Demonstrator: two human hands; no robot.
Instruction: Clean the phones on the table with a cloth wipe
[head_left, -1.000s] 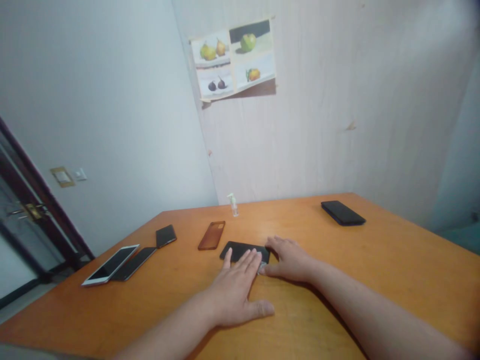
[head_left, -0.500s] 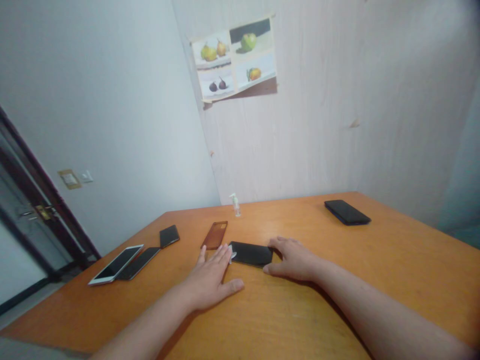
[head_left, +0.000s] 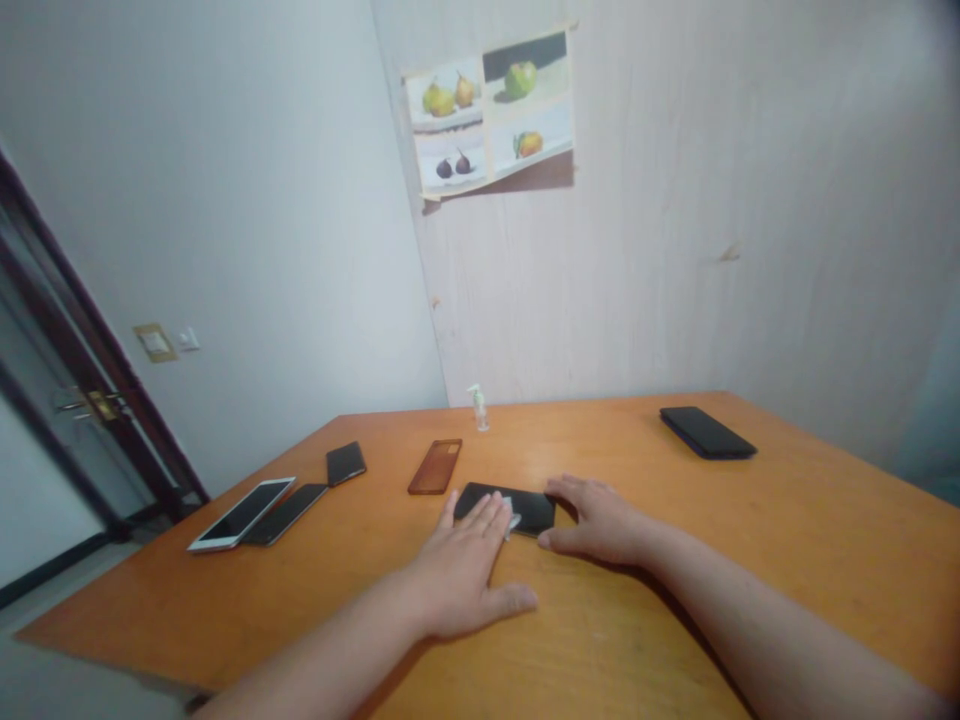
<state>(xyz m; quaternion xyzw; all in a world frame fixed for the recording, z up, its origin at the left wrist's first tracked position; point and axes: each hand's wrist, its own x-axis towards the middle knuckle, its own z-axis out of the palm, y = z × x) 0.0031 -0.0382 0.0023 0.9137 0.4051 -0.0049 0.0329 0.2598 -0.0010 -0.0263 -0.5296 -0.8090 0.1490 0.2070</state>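
A translucent brown phone case [head_left: 433,470] lay just beyond the flat black phone [head_left: 536,511]; a clear pump bottle [head_left: 481,414] stood by the table's [head_left: 600,630] far edge. The phone lay mid-table, long axis nearly along that edge. My right fingers [head_left: 568,488] gripped its right end; my left fingers [head_left: 487,513], outstretched, covered white tissue [head_left: 514,519].

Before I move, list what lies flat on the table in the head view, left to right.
White-framed device, long dark slab, small black device, brown phone case, black phone, thick black object.
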